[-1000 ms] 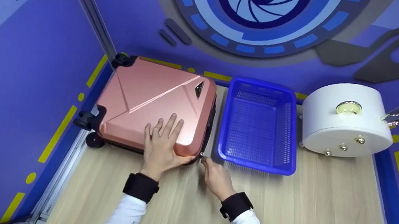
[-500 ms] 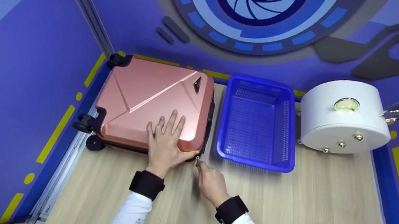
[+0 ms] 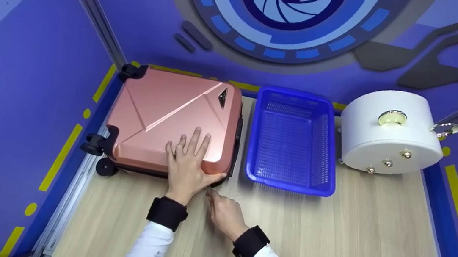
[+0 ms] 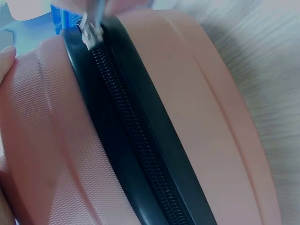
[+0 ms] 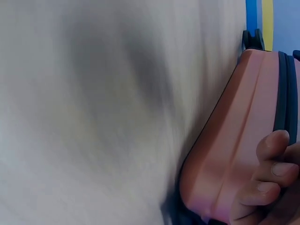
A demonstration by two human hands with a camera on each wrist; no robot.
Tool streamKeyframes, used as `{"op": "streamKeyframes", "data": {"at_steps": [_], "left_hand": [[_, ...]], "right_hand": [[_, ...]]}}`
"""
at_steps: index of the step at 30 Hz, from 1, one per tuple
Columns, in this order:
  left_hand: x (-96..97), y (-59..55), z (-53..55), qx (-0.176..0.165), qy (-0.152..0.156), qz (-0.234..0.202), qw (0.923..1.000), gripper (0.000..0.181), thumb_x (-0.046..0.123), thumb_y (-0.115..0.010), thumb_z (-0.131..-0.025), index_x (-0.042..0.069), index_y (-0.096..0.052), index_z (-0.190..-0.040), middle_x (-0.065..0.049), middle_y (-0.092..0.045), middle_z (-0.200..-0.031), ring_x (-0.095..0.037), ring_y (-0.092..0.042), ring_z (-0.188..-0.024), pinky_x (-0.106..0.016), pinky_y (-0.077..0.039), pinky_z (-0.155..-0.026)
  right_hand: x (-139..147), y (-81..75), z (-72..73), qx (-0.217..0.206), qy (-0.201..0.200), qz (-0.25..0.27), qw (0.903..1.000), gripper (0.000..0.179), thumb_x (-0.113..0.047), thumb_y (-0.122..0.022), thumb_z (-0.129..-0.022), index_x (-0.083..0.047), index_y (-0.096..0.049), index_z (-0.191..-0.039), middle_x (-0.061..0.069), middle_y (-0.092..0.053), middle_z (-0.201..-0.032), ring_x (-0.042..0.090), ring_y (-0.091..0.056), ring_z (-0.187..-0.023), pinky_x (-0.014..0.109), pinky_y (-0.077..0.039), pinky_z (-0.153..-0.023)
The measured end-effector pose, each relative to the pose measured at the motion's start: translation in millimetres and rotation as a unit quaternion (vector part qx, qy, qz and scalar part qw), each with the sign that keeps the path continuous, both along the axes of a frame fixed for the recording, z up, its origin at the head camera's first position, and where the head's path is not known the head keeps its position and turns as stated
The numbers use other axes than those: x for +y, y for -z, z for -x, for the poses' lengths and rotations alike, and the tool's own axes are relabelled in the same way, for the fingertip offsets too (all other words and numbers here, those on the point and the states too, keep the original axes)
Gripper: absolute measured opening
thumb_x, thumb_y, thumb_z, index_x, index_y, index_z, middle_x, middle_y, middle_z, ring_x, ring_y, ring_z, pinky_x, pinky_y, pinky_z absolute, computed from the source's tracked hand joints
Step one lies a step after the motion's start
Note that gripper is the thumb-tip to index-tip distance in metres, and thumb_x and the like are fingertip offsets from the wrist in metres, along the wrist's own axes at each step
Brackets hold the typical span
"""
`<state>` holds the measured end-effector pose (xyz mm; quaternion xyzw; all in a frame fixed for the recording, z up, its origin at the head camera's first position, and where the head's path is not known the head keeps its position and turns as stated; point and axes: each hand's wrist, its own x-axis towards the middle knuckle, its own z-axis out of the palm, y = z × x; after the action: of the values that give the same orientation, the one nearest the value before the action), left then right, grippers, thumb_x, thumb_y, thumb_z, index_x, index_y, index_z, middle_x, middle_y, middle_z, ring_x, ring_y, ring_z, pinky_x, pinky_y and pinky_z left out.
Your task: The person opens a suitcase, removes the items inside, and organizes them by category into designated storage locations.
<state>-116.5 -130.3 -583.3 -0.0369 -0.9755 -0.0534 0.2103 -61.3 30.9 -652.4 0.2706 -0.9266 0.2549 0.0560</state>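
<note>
A rose-pink hard-shell suitcase (image 3: 171, 114) lies flat on the wood-grain surface, its black wheels to the left. My left hand (image 3: 185, 175) rests on its near right corner, fingers spread over the lid and thumb along the edge. Just right of it, my right hand (image 3: 226, 215) pinches the zipper pull (image 4: 93, 36) at the suitcase's near side. In the left wrist view, the black zipper (image 4: 136, 126) runs between the two shells, its teeth meshed below the slider. The right wrist view shows curled right-hand fingers (image 5: 269, 187) beside the zipper band; the pull is hidden there.
A blue plastic basket (image 3: 253, 148) stands just right of the suitcase. Beyond it sits a white rounded case (image 3: 385, 140) with gold feet and a ring handle. Blue-purple walls (image 3: 147, 17) close off the back and sides.
My right hand has drawn the zipper pull round the corner, leftward along the suitcase's near side. The left hand stays on the lid, only slightly shifted. The head view has tilted a little.
</note>
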Motion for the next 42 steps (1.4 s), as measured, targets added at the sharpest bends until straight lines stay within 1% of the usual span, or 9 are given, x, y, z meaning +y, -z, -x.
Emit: {"op": "streamKeyframes", "data": {"at_steps": [6,10,16,22,28,31,34,39,42], "left_hand": [[-0.2,-3.9,0.2,-0.026,0.013,-0.019,0.9994,0.125,0.088,-0.074,-0.060,0.025,-0.039,-0.162,-0.005,-0.029,-0.170,-0.044,-0.040,-0.143,-0.071,-0.020,-0.116],[-4.8,-5.8,-2.4,-0.045,0.045,-0.073,0.9954,0.121,0.078,-0.081,-0.063,0.020,-0.039,-0.161,-0.006,-0.027,-0.171,-0.046,-0.030,-0.149,-0.072,-0.012,-0.118],[-19.2,3.9,-21.9,0.015,0.097,-0.137,0.9858,0.088,0.054,-0.082,-0.081,0.018,-0.049,-0.155,-0.010,-0.036,-0.166,-0.044,-0.028,-0.148,-0.072,-0.014,-0.115],[-18.2,26.7,-51.3,0.083,0.067,-0.188,0.9764,0.072,0.026,-0.078,-0.085,0.020,-0.053,-0.153,-0.017,-0.034,-0.163,-0.044,-0.033,-0.139,-0.069,-0.022,-0.109],[5.2,56.2,-75.5,0.114,0.009,-0.309,0.9442,0.067,0.012,-0.079,-0.079,0.009,-0.056,-0.142,-0.025,-0.037,-0.139,-0.046,-0.038,-0.123,-0.058,-0.030,-0.099],[18.6,69.0,-83.3,0.085,-0.026,-0.367,0.9259,0.061,0.006,-0.080,-0.077,0.003,-0.056,-0.133,-0.023,-0.038,-0.129,-0.044,-0.040,-0.118,-0.055,-0.032,-0.096],[29.0,78.3,-87.8,0.023,-0.069,-0.387,0.9192,0.051,0.007,-0.080,-0.078,0.000,-0.057,-0.123,-0.021,-0.047,-0.120,-0.041,-0.047,-0.110,-0.053,-0.038,-0.092],[36.7,84.1,-87.2,-0.092,-0.110,-0.391,0.9092,0.028,0.022,-0.077,-0.089,0.006,-0.067,-0.111,-0.012,-0.067,-0.105,-0.032,-0.064,-0.099,-0.049,-0.051,-0.083],[37.6,82.7,-82.5,-0.135,-0.122,-0.396,0.9001,0.022,0.034,-0.075,-0.094,0.016,-0.073,-0.105,-0.003,-0.073,-0.102,-0.025,-0.070,-0.096,-0.047,-0.054,-0.080]], "right_hand": [[4,-3.1,5.7,-0.026,-0.006,-0.015,0.9995,0.017,-0.017,-0.058,-0.105,-0.006,-0.068,-0.113,0.009,-0.076,-0.082,0.028,-0.073,-0.068,0.044,-0.057,-0.055],[13,-8.2,8.9,-0.030,-0.026,-0.009,0.9992,0.026,-0.020,-0.060,-0.103,-0.008,-0.068,-0.124,0.007,-0.078,-0.090,0.027,-0.074,-0.073,0.044,-0.058,-0.059],[27,-24.5,18.5,0.001,-0.021,0.031,0.9993,0.024,-0.020,-0.066,-0.100,-0.011,-0.071,-0.122,0.002,-0.077,-0.087,0.019,-0.071,-0.066,0.036,-0.056,-0.055],[39,-50.3,43.9,0.069,-0.010,0.111,0.9914,0.023,-0.012,-0.072,-0.094,-0.007,-0.074,-0.116,-0.004,-0.069,-0.077,0.009,-0.059,-0.061,0.027,-0.049,-0.052],[33,-72.3,76.7,0.138,-0.021,0.156,0.9778,0.022,-0.013,-0.073,-0.093,-0.006,-0.073,-0.114,0.006,-0.069,-0.101,0.020,-0.063,-0.088,0.035,-0.055,-0.073],[23,-79.1,90.6,0.147,-0.051,0.148,0.9766,0.025,-0.017,-0.072,-0.094,-0.008,-0.073,-0.117,0.010,-0.068,-0.121,0.029,-0.063,-0.113,0.044,-0.053,-0.096],[11,-80.1,98.5,0.141,-0.090,0.123,0.9783,0.032,-0.026,-0.071,-0.096,-0.012,-0.072,-0.125,0.011,-0.063,-0.138,0.037,-0.053,-0.134,0.055,-0.042,-0.111],[-4,-69.5,100.0,0.109,-0.114,0.067,0.9852,0.050,-0.046,-0.063,-0.100,-0.022,-0.062,-0.144,0.005,-0.048,-0.158,0.039,-0.033,-0.151,0.072,-0.025,-0.115],[-7,-60.8,99.1,0.096,-0.110,0.061,0.9873,0.057,-0.051,-0.062,-0.100,-0.025,-0.056,-0.150,0.001,-0.042,-0.163,0.036,-0.025,-0.155,0.076,-0.020,-0.115]]}}
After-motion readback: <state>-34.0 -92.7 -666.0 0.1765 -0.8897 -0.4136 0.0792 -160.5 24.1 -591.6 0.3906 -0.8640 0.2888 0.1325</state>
